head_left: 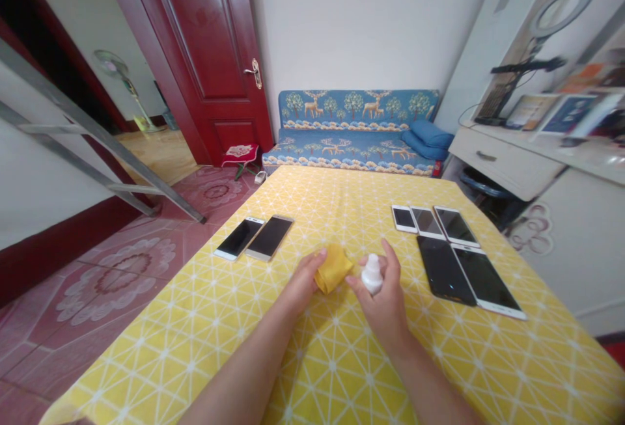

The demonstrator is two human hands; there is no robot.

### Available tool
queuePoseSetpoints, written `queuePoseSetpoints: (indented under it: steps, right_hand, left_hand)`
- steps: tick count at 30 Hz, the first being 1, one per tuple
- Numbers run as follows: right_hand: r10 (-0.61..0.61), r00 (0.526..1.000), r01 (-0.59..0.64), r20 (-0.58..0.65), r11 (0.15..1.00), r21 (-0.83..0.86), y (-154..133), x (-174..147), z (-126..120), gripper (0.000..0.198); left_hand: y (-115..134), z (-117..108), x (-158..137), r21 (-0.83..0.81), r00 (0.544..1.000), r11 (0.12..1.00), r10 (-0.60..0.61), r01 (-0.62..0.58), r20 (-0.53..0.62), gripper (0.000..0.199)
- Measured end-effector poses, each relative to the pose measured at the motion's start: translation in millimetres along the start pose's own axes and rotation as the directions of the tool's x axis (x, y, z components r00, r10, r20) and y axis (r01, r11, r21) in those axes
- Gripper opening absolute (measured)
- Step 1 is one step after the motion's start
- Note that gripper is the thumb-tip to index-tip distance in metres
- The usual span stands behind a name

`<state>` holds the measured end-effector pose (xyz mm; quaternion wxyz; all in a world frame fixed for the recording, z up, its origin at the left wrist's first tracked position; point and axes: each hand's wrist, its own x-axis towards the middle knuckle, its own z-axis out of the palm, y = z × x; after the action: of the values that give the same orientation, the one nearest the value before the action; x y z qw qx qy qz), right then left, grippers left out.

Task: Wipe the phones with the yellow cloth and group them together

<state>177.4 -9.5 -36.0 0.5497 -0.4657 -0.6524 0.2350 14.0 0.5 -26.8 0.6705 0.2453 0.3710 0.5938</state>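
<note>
A folded yellow cloth [333, 269] is held in my left hand [303, 276], whose thumb lies over its near corner. My right hand [389, 301] is closed around a small white bottle [372, 275] with a narrow top, its index finger raised. The tip of my right thumb is close to the cloth's edge; whether they touch I cannot tell. Left of my hands lie a white phone [239, 238] and a gold-edged phone [270, 237], side by side with dark screens. To the right several more devices lie flat, among them a black one [444, 269] and a large white-framed one [488, 280].
A yellow patterned tablecloth [195, 340] covers the table. Beyond it stands a blue sofa [342, 142], with a red door [205, 41] to its left. A ladder [112, 151] leans at the left. A cabinet with a drawer [508, 158] and a ring light [561, 8] are at the right.
</note>
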Motion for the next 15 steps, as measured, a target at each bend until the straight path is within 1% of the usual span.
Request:
queuePoseSetpoints:
  steps: [1,2,3,4,5,6,7,9,10,11,13,15]
  right_hand:
    - [0.027,1.000,-0.028,0.010,0.998,0.060,0.3,0.0,1.4,0.082]
    - [0.044,0.999,-0.047,0.026,0.993,0.111,0.4,-0.2,2.8,0.084]
    - [0.053,0.998,-0.059,0.041,0.988,0.145,0.2,-0.9,4.2,0.085]
    - [0.055,0.997,-0.063,0.052,0.985,0.161,-0.1,-1.8,5.4,0.086]
    - [0.049,0.997,-0.058,0.060,0.985,0.162,-0.5,-3.0,6.6,0.085]
    - [0.040,0.997,-0.050,0.070,0.987,0.153,-0.9,-4.4,7.8,0.084]
    - [0.031,0.996,-0.043,0.082,0.988,0.147,-1.2,-5.8,8.9,0.084]
    - [0.023,0.994,-0.041,0.104,0.984,0.171,-1.0,-8.4,10.7,0.083]
    - [0.019,0.994,-0.041,0.110,0.979,0.198,-0.4,-9.2,11.5,0.084]
    - [0.012,0.994,-0.037,0.110,0.974,0.223,0.5,-9.7,12.1,0.084]
    - [-0.016,0.996,-0.006,0.090,0.971,0.240,2.7,-9.7,13.0,0.084]
    - [-0.046,0.994,0.024,0.098,0.975,0.219,3.9,-9.3,13.3,0.082]
  left_hand:
    - [-0.1,0.6,-1.7,0.084,0.991,0.990,0.121,-0.116,-0.051,0.041]
    - [1.1,1.8,-4.3,0.181,0.961,0.953,0.262,-0.243,-0.087,0.044]
    - [3.4,3.9,-7.8,0.278,0.913,0.891,0.397,-0.359,-0.090,0.048]
    - [6.5,7.0,-12.1,0.361,0.863,0.815,0.503,-0.453,-0.053,0.052]
    - [9.6,10.9,-16.9,0.416,0.830,0.750,0.557,-0.514,0.020,0.054]
    - [12.1,15.3,-21.7,0.441,0.818,0.710,0.565,-0.549,0.109,0.053]
    - [13.5,20.0,-26.3,0.455,0.820,0.690,0.534,-0.563,0.206,0.051]
    - [12.2,28.2,-33.0,0.495,0.822,0.658,0.422,-0.567,0.382,0.050]
    - [9.7,31.3,-34.7,0.520,0.817,0.635,0.376,-0.571,0.437,0.051]
    - [6.4,33.4,-35.2,0.546,0.812,0.608,0.347,-0.576,0.470,0.051]
    - [-0.1,35.3,-33.8,0.577,0.807,0.568,0.349,-0.587,0.476,0.050]
    - [-4.3,35.3,-31.2,0.574,0.805,0.569,0.361,-0.590,0.470,0.046]
